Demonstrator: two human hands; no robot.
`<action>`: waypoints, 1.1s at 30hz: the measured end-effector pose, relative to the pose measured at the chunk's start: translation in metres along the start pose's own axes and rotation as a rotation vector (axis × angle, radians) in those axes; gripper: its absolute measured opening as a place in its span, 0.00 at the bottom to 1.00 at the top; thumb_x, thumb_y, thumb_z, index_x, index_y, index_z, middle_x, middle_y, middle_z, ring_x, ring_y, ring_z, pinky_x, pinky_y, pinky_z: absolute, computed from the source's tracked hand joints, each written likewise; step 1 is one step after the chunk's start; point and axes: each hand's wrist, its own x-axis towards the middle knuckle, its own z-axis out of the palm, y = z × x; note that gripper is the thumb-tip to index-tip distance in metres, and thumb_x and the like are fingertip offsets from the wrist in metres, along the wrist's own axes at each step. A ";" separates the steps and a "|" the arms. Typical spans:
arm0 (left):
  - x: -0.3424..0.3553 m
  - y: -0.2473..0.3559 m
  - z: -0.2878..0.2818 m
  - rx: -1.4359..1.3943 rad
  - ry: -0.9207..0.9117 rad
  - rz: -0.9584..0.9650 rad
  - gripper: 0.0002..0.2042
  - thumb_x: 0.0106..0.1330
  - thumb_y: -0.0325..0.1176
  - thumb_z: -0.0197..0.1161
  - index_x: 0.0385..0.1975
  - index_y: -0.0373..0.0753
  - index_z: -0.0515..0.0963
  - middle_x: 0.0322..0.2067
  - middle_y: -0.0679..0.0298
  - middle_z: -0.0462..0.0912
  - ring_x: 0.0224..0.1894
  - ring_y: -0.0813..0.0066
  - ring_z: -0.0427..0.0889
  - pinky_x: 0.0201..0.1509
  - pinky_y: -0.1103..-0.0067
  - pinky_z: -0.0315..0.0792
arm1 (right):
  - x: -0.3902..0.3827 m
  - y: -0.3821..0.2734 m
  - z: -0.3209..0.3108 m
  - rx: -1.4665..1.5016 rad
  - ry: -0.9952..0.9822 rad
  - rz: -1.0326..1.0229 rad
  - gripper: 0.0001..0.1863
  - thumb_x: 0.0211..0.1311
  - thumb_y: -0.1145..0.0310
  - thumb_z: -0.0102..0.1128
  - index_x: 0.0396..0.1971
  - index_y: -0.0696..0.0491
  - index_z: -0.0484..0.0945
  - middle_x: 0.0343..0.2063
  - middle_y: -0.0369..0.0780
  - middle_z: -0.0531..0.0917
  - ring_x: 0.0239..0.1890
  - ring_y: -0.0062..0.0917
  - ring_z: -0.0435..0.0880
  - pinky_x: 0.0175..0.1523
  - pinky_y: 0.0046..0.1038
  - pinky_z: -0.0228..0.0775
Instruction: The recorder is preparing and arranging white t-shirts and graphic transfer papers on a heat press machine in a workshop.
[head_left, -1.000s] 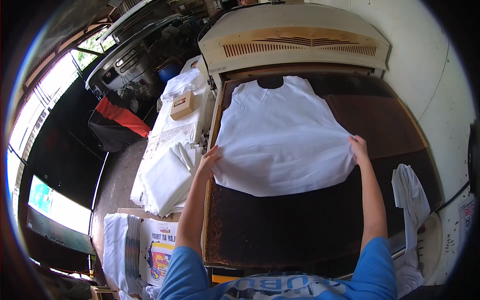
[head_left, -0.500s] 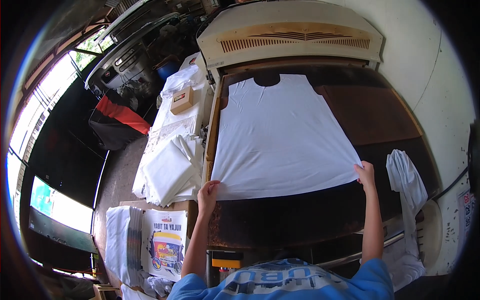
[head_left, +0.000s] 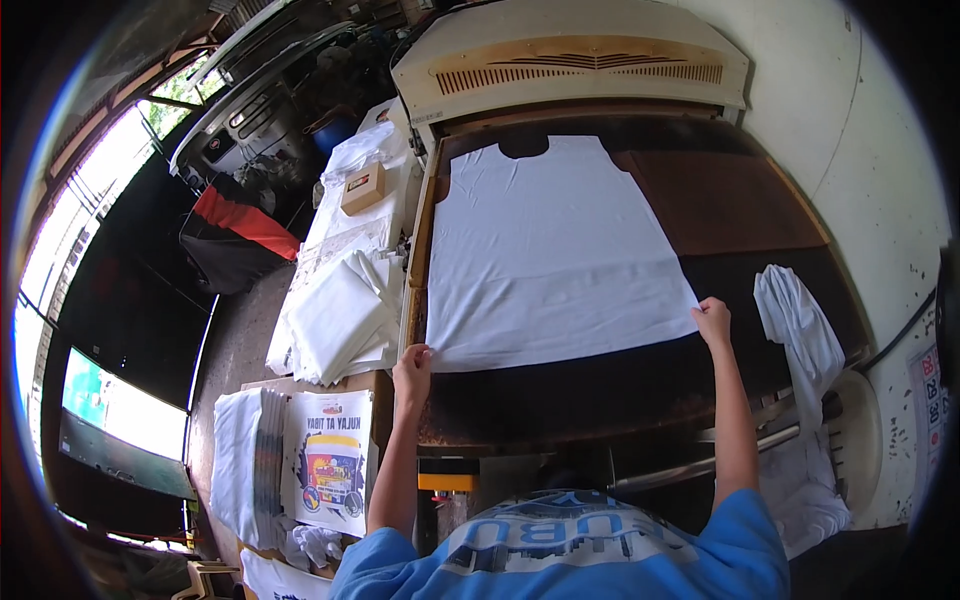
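Observation:
A white sleeveless shirt piece [head_left: 550, 250] lies spread with a few wrinkles on the dark brown platen [head_left: 530, 410] of a large press, its neck opening toward the machine's beige vented housing [head_left: 580, 30]. My left hand [head_left: 414, 365] is closed on the bottom left corner of the shirt, at the platen's left edge. My right hand [head_left: 710, 322] pinches the bottom right corner. The fabric between them lies nearly flat.
Folded white fabric [head_left: 330, 310] and a small cardboard box [head_left: 360, 190] are on the left table. Below are a white stack [head_left: 240, 460] and a printed sheet [head_left: 325, 460]. White cloth [head_left: 785, 310] drapes over the platen's right side, beside a white wall [head_left: 840, 120]. Red-and-black fabric [head_left: 240, 225] is farther left.
Both hands first came toward me with the hem, pulling the shirt out longer and flatter, then shifted slightly forward and, on the right, inward. The shirt looks smoother than a second ago.

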 end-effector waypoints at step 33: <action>-0.315 0.426 0.245 -0.346 -0.797 0.656 0.08 0.57 0.28 0.54 0.34 0.35 0.75 0.23 0.61 0.76 0.22 0.77 0.73 0.27 0.80 0.67 | -0.124 0.352 -0.256 0.047 0.478 0.414 0.09 0.46 0.68 0.56 0.28 0.56 0.74 0.20 0.43 0.78 0.26 0.33 0.78 0.32 0.31 0.68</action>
